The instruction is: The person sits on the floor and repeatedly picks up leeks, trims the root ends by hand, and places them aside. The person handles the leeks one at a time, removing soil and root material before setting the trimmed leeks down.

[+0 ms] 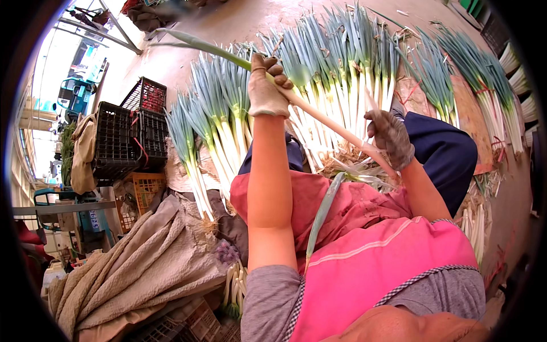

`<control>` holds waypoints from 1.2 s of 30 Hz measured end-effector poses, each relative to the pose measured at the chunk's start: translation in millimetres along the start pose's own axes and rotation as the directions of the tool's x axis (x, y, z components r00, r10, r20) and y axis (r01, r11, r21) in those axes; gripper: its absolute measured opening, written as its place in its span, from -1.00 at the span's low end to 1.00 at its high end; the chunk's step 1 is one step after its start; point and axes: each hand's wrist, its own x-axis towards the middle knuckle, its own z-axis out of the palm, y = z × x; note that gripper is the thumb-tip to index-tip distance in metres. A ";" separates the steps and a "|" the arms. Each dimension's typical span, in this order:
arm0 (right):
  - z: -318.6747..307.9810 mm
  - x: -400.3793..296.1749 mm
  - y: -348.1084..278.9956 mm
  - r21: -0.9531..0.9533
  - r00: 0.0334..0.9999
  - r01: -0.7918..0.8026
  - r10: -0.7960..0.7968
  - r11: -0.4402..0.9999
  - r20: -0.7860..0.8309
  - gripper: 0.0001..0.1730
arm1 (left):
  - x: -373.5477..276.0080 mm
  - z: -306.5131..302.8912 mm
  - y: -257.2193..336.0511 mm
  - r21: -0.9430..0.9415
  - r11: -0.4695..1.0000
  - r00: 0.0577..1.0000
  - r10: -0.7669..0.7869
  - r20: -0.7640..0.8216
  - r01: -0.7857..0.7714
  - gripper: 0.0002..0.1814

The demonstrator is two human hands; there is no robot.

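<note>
My left hand (268, 87), in a soiled work glove, grips a long green onion (324, 119) by its upper stalk. The onion slants from green leaves at upper left to its pale lower end over my lap. Beside that lower end is my gloved right hand (391, 139), fingers curled. A pale blurred strip shows near its fingertips; whether the hand holds it is unclear. Behind both hands a row of green onions (346, 72) lies with leaves pointing away. Loose peelings and roots (350, 166) lie between my knees. One detached green leaf (322, 218) rests on my pink apron (384, 256).
Black plastic crates (124, 145) and an orange crate (147, 188) stand at left, beside a crumpled tan woven sheet (149, 260). Tied onion bundles (491, 94) lie at right. Another onion group (192, 158) lies left of my left arm. The concrete floor (239, 25) extends beyond the row.
</note>
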 end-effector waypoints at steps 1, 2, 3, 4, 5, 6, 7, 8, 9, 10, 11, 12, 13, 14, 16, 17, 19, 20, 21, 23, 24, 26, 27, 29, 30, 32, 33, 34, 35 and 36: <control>0.0 -10.3 -4.0 -0.031 0.997 -0.069 0.070 0.997 0.042 -0.58 | 4.0 -3.1 1.4 -0.016 1.000 1.000 -0.021 0.009 0.021 -0.59; 0.9 -20.9 -10.0 -0.068 0.987 -0.136 0.141 0.988 0.082 -0.54 | 7.1 -4.8 -1.5 -0.013 0.999 0.999 -0.041 -0.027 0.041 -0.62; 2.0 -26.4 -21.8 -0.266 0.967 -0.184 0.223 0.946 0.126 -0.50 | 7.1 -0.9 -2.9 -0.006 0.998 0.996 -0.061 -0.057 0.061 -0.64; -2.2 -27.8 -9.0 -0.240 0.936 -0.270 0.313 0.933 0.164 -0.53 | 5.3 3.1 -7.4 0.024 0.997 0.994 -0.064 -0.083 0.067 -0.66; -6.5 -29.2 3.7 -0.216 0.895 -0.355 0.398 0.909 0.204 -0.56 | 2.8 7.7 -12.8 0.054 0.996 0.992 -0.067 -0.110 0.073 -0.67; -3.5 -28.3 2.4 -0.139 0.901 -0.363 0.385 0.921 0.201 -0.57 | 2.3 7.4 -16.1 0.050 0.998 0.998 -0.030 -0.048 0.033 -0.70; 2.8 -26.8 -0.1 -0.060 0.906 -0.369 0.373 0.928 0.198 -0.58 | 0.5 8.3 -22.7 0.032 0.999 0.998 0.031 -0.059 -0.029 -0.72; 7.7 -25.4 -2.6 0.018 0.912 -0.372 0.362 0.928 0.193 -0.58 | -5.0 9.2 -33.4 -0.002 1.000 1.000 -0.031 0.001 0.031 -0.73; 8.7 -22.9 -4.3 0.039 0.921 -0.349 0.335 0.936 0.200 -0.58 | -16.5 15.0 -44.5 -0.028 0.995 0.993 -0.096 0.064 0.098 -0.75; 10.9 -18.3 -6.4 0.060 0.927 -0.326 0.307 0.943 0.214 -0.58 | -26.1 17.1 -54.5 0.078 0.983 0.986 -0.169 0.011 0.168 -0.77; 13.9 -15.5 -9.7 0.081 0.933 -0.303 0.278 0.950 0.228 -0.57 | -22.5 8.0 -61.2 0.033 0.986 0.983 -0.168 0.074 0.166 -0.78; 18.2 -18.7 -17.4 0.167 0.925 -0.338 0.294 0.926 0.239 -0.55 | -19.6 7.0 -60.2 0.025 0.985 0.985 -0.170 0.038 0.169 -0.78; 17.9 -21.0 -19.2 0.104 0.926 -0.319 0.287 0.942 0.244 -0.56 | -15.8 6.0 -57.6 0.017 0.985 0.985 -0.172 0.001 0.172 -0.79; 16.5 -22.9 -19.8 0.041 0.927 -0.298 0.279 0.954 0.249 -0.57 | -10.8 3.3 -53.5 -0.015 0.986 0.986 -0.167 -0.001 0.167 -0.81; 11.4 -34.6 -16.9 -0.017 0.939 -0.267 0.264 0.964 0.221 -0.62 | -7.5 5.7 -40.8 0.012 0.994 0.984 -0.108 -0.141 0.110 -0.80; 5.3 -42.0 -15.2 -0.032 0.938 -0.289 0.290 0.957 0.190 -0.65 | -3.0 4.8 -35.2 0.013 0.996 0.975 -0.079 -0.208 0.084 -0.79; -10.8 -55.1 -9.3 -0.064 0.929 -0.338 0.343 0.939 0.136 -0.72 | 9.3 -2.9 -25.7 0.024 1.000 0.972 -0.006 -0.236 0.012 -0.80; -16.4 -60.4 -7.3 -0.078 0.923 -0.361 0.368 0.929 0.111 -0.75 | 14.4 -7.8 -22.6 0.009 1.000 0.970 0.016 -0.242 -0.014 -0.80; -20.7 -65.8 -6.1 -0.070 0.918 -0.372 0.378 0.926 0.116 -0.76 | 16.6 -7.3 -19.5 -0.002 0.999 0.970 0.033 -0.241 -0.035 -0.80; -26.3 -73.9 -5.8 -0.054 0.909 -0.394 0.397 0.918 0.126 -0.78 | 18.4 -6.4 -16.2 0.026 0.999 0.969 0.026 -0.245 -0.020 -0.79; -25.3 -74.5 -15.5 -0.160 0.878 -0.441 0.461 0.883 0.127 -0.77 | 16.7 -4.1 -15.4 0.044 0.999 0.964 0.028 -0.266 -0.017 -0.79; -31.3 -81.5 -12.9 -0.294 0.893 -0.351 0.412 0.889 0.180 -0.76 | 17.9 -6.6 -13.5 0.060 0.998 0.950 0.036 -0.310 -0.019 -0.78; -37.6 -85.3 -10.8 -0.356 0.898 -0.297 0.385 0.886 0.211 -0.76 | 18.4 -8.4 -7.5 0.087 0.994 0.936 0.091 -0.341 -0.065 -0.77; -65.8 -99.8 24.6 -0.663 0.902 -0.006 0.290 0.749 0.320 -0.75 | 21.0 -12.0 8.6 0.142 0.978 0.900 0.196 -0.391 -0.151 -0.77; -78.8 -108.2 41.9 -0.811 0.891 0.071 0.328 0.581 0.313 -0.74 | 26.9 -16.4 16.4 0.164 0.970 0.881 0.233 -0.412 -0.179 -0.77; -71.3 -105.6 29.9 -0.909 0.867 0.056 0.432 0.413 0.250 -0.67 | 26.7 -21.6 28.9 0.204 0.960 0.855 0.264 -0.447 -0.190 -0.75; -61.2 -96.9 21.8 -0.880 0.890 -0.028 0.413 0.474 0.194 -0.65 | 25.6 -20.4 29.2 0.194 0.962 0.851 0.263 -0.454 -0.194 -0.74; -55.0 -85.7 15.0 -0.841 0.909 -0.111 0.396 0.530 0.130 -0.64 | 25.8 -16.8 25.6 0.194 0.963 0.840 0.261 -0.476 -0.189 -0.74; -50.7 -75.9 8.8 -0.791 0.923 -0.188 0.380 0.582 0.060 -0.62 | 27.7 -14.5 19.8 0.206 0.960 0.851 0.266 -0.453 -0.190 -0.75; -46.5 -68.5 9.7 -0.688 0.960 -0.170 0.275 0.705 0.044 -0.58 | 27.5 -10.3 13.1 0.207 0.959 0.865 0.266 -0.426 -0.192 -0.75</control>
